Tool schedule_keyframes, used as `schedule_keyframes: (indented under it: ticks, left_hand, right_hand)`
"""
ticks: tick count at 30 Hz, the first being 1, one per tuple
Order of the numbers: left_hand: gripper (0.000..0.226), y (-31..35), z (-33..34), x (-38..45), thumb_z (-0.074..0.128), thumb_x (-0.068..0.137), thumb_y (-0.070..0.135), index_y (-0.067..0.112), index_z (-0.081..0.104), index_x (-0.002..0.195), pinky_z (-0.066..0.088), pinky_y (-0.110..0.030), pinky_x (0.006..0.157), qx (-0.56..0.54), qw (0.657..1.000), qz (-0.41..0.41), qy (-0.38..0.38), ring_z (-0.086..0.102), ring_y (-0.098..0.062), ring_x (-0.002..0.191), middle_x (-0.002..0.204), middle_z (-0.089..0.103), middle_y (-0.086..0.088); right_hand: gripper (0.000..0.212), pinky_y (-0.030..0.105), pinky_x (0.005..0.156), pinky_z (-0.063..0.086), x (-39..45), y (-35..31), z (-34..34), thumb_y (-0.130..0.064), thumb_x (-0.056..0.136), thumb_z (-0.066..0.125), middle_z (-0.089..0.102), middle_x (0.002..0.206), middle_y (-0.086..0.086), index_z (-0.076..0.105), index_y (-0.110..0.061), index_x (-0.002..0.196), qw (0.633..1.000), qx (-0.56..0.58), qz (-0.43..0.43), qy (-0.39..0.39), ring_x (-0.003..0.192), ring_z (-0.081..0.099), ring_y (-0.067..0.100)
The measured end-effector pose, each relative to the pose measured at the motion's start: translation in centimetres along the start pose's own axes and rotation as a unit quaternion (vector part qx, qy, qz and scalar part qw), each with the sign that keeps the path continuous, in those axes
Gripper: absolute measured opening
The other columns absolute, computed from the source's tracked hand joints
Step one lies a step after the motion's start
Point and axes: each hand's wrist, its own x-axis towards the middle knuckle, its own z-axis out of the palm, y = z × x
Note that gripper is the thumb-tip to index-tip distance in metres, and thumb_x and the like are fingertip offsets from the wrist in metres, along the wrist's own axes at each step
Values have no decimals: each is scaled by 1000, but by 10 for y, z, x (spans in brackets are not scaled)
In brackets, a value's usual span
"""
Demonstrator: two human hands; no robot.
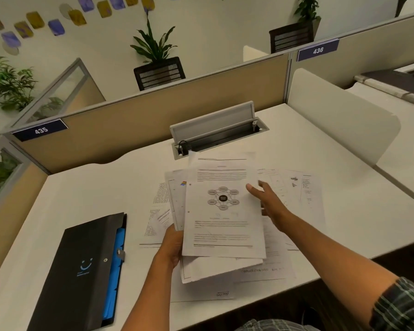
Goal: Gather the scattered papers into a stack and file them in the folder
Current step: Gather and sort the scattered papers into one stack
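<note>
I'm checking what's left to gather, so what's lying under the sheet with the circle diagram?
Under the diagram sheet, more sheets are fanned in the left hand, and loose papers lie on the desk below. How many are fully covered cannot be seen.

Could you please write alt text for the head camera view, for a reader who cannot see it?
A person's left hand holds a loose stack of printed papers above a white desk, while the right hand touches its right edge. More sheets lie scattered beneath, and a black expanding folder rests to the left.
</note>
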Motion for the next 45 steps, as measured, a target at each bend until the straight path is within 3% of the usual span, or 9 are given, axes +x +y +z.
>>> schedule_keyframes:
  ticks: [7, 11, 15, 20, 24, 30, 34, 38, 45]
  left_hand:
    - [24, 20, 32, -4, 59, 100, 33, 31, 76, 83, 56, -21, 58, 137, 990, 12, -35, 76, -20, 74, 84, 79, -2]
    - [65, 27, 41, -5, 23, 97, 76, 41, 76, 112, 61, -37, 85, 40, 997, 21, -60, 75, -20, 103, 112, 78, -3]
    - [80, 34, 48, -3, 72, 66, 80, 23, 72, 122, 62, -29, 80, 55, 992, 89, -71, 74, -18, 104, 114, 77, -1]
    - [37, 24, 51, 5, 92, 72, 33, 32, 72, 103, 58, -17, 65, 104, 985, 136, -20, 73, 0, 84, 93, 78, 18]
    - [34, 8, 46, 4, 89, 75, 28, 35, 69, 102, 56, -15, 65, 120, 987, 103, -11, 72, -2, 85, 94, 76, 14]
    - [45, -7, 30, 9, 78, 86, 43, 24, 64, 124, 58, -34, 89, 211, 973, 82, 41, 67, -21, 109, 122, 71, -2]
    - [69, -21, 4, 9, 73, 83, 60, 18, 53, 135, 45, -48, 104, 434, 876, -4, 210, 54, -32, 125, 138, 55, -11]
    - [96, -37, -21, -1, 71, 74, 74, 11, 42, 141, 40, -54, 106, 546, 796, -102, 239, 43, -36, 132, 143, 43, -16]
    - [88, -33, -21, 6, 84, 72, 58, 6, 47, 134, 42, -53, 102, 485, 831, -125, 242, 51, -37, 126, 134, 56, -16]
  right_hand:
    - [50, 47, 85, 63, -1, 3, 7, -11, 77, 86, 76, 118, 11, 70, -14, 124, 994, 104, -36, -22, 105, 75, 33]
    - [43, 36, 69, 64, -3, -11, 9, -9, 76, 88, 80, 106, 7, 72, -16, 115, 989, 85, -106, 53, 92, 78, 29]
    - [37, 32, 69, 64, -11, -31, 11, -7, 76, 89, 80, 104, 1, 75, -20, 108, 974, 67, -197, 94, 91, 78, 22]
    - [40, 35, 73, 65, -33, -29, 2, -17, 68, 92, 78, 109, 3, 79, -33, 102, 949, 44, -311, 36, 99, 75, 26]
    - [55, 35, 75, 64, -33, 6, -11, -26, 56, 94, 78, 107, 8, 77, -16, 107, 977, 19, -210, 10, 98, 76, 25]
    - [9, 29, 69, 63, -21, 30, -6, -30, 79, 86, 80, 93, 3, 82, -25, 86, 989, -29, -141, 40, 87, 77, 25]
    - [5, 23, 61, 60, -9, 26, -10, -27, 86, 83, 80, 84, -4, 79, -26, 82, 983, -41, -147, 105, 75, 77, 15]
    - [11, 22, 60, 61, -6, 35, -19, -24, 84, 84, 80, 83, -7, 75, -24, 92, 981, -13, -122, 148, 75, 77, 14]
    - [13, 20, 57, 59, -5, 45, -25, -20, 88, 81, 77, 90, 2, 71, -20, 96, 977, -13, -97, 189, 74, 75, 15]
